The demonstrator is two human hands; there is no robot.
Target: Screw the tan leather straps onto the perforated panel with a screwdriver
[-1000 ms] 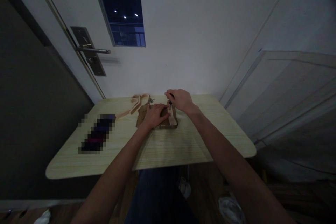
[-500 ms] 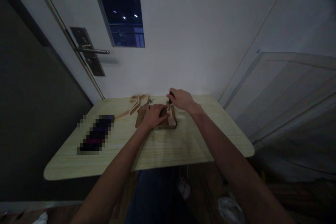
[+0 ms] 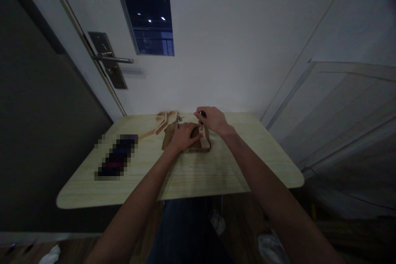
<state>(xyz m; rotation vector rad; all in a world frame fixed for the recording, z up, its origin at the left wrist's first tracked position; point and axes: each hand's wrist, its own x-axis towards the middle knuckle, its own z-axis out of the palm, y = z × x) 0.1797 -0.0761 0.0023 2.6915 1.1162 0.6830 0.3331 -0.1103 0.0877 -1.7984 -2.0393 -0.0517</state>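
Observation:
My right hand is closed around the dark handle of a screwdriver, held upright with its shaft pointing down at a pale wooden piece. That piece lies on the right part of a brown cardboard slab. My left hand rests on the slab, fingers spread, with its thumb and forefinger touching the wood's left edge. Where the screwdriver tip meets the wood is too small to make out.
Curved wooden pieces lie behind and left of the slab, beside a small pile of screws. A pixelated dark object is on the table's left side. A white door with a handle stands behind.
The whole view has shifted slightly, so everything appears a little further right. My right hand has turned a little around the screwdriver handle; my left hand keeps its place on the slab.

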